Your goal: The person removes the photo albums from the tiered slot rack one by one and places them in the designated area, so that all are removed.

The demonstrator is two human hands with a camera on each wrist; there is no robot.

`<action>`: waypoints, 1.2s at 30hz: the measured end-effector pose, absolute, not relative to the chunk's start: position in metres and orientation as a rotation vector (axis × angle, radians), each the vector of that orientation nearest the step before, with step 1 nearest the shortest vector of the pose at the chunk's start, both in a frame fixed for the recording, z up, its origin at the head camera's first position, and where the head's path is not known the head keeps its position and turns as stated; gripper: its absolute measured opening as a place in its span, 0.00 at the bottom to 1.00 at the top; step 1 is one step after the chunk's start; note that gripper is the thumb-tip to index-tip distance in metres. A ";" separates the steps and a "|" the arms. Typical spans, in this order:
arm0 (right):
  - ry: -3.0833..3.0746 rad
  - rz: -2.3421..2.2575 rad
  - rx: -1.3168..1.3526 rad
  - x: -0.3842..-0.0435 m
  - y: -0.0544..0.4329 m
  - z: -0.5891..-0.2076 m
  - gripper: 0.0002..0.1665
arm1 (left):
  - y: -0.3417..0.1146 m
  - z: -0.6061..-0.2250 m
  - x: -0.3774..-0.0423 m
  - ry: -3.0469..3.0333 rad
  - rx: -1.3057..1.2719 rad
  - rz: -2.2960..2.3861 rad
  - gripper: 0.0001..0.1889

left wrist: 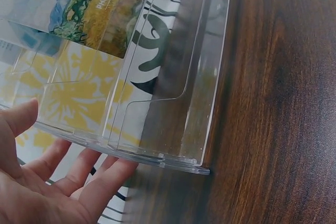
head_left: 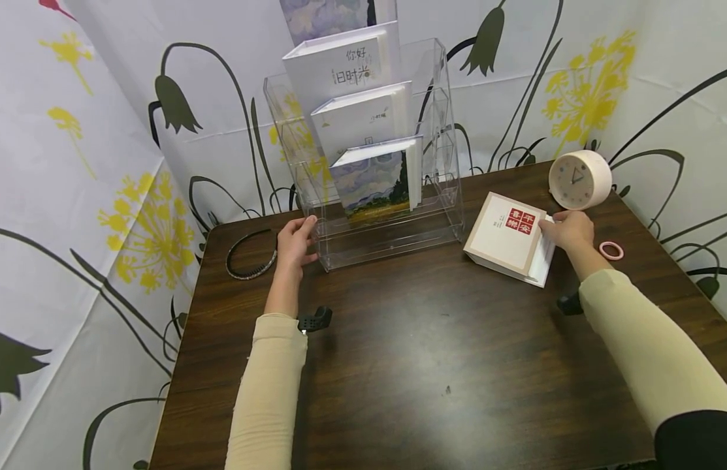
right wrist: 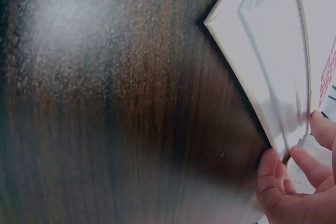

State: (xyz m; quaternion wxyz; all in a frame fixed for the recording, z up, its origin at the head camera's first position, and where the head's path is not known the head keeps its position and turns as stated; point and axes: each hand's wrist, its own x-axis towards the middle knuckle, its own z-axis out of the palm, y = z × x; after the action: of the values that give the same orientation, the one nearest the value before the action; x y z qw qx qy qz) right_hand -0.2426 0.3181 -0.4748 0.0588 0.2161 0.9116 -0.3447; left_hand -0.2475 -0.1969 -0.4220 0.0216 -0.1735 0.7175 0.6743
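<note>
A clear acrylic rack (head_left: 387, 251) stands upright at the back of the table. My left hand (head_left: 294, 243) is at its left side; in the left wrist view the fingertips (left wrist: 126, 167) touch the side panel, the thumb apart from the other fingers. The rack holds several albums in tiers, the lowest a painted-landscape photo album (head_left: 377, 179). To the right, a white album (head_left: 498, 238) with red characters lies flat on the table. My right hand (head_left: 571, 230) pinches its right edge, thumb above and fingers at the cover edges in the right wrist view.
A round pink clock (head_left: 579, 179) stands at the back right, close behind my right hand. Beside that hand lies a pink ring (head_left: 611, 250). A dark headband (head_left: 251, 254) rests left of my left hand. Patterned curtains (head_left: 222, 130) border the dark wooden table (head_left: 398, 365).
</note>
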 end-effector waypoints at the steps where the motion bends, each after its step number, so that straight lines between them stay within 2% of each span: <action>1: 2.758 -1.044 0.652 -0.243 0.318 -0.475 0.38 | -0.197 -0.422 -0.248 2.223 -0.537 2.088 0.28; 12: 2.809 -1.060 0.623 -0.240 0.316 -0.471 0.35 | -0.196 -0.423 -0.247 2.234 -0.539 2.081 0.28; 18: 2.940 -1.246 0.683 -0.242 0.305 -0.466 0.28 | -0.196 -0.423 -0.248 2.241 -0.540 2.080 0.27; 25: 3.156 -1.498 0.617 -0.249 0.278 -0.449 0.21 | -0.198 -0.423 -0.247 2.241 -0.543 2.081 0.28; 29: 3.319 -1.692 0.458 -0.256 0.259 -0.438 0.16 | -0.198 -0.423 -0.248 2.233 -0.533 2.082 0.29; 36: 3.320 -2.017 -0.084 -0.263 0.213 -0.413 0.13 | -0.197 -0.424 -0.248 2.238 -0.531 2.074 0.29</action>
State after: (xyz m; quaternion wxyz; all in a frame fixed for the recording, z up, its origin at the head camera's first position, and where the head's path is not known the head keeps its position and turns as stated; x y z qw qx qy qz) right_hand -0.2633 0.2135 -0.4133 -0.3636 -0.0202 0.7959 -0.4836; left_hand -0.2481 -0.1973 -0.4236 0.0222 -0.1715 0.7223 0.6696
